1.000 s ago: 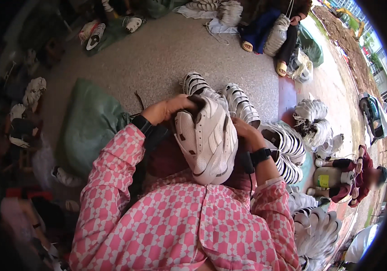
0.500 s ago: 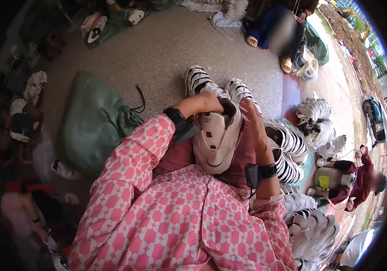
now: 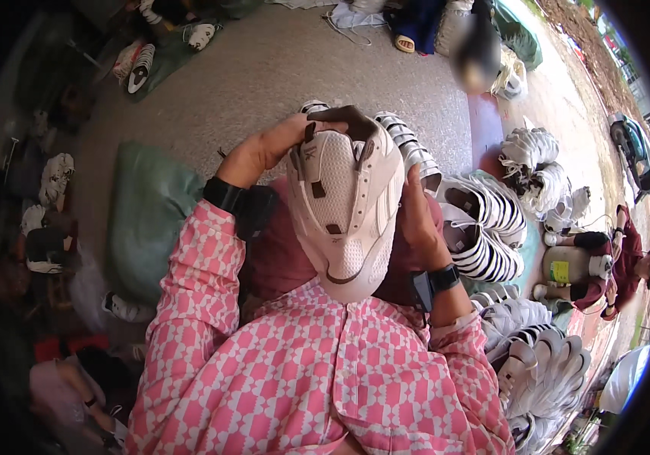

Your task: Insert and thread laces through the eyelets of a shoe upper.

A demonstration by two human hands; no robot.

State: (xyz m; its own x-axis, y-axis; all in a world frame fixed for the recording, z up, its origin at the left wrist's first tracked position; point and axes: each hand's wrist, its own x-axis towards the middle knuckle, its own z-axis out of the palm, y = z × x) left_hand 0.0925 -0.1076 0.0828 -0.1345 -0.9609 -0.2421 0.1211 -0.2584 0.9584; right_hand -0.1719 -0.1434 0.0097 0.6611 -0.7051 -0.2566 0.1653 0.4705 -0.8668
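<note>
A white sneaker upper with grey trim and open, unlaced eyelets is held up over my lap, toe towards me. My left hand is closed on it at the tongue and collar opening, with some fingertips hidden inside. Against the right side of the upper rests my right hand, its fingers partly hidden behind the shoe. Beyond the upper, a stack of nested striped uppers lies near my knees.
Stacked uppers and more piles of white uppers lie along my right side. To my left sits a green sack. Other people work around the floor, one at the far right beside a container.
The upper has come up and closer, looking larger. My left hand has moved from inside the opening out to the left at the collar. My right hand has shifted down along the upper's side.
</note>
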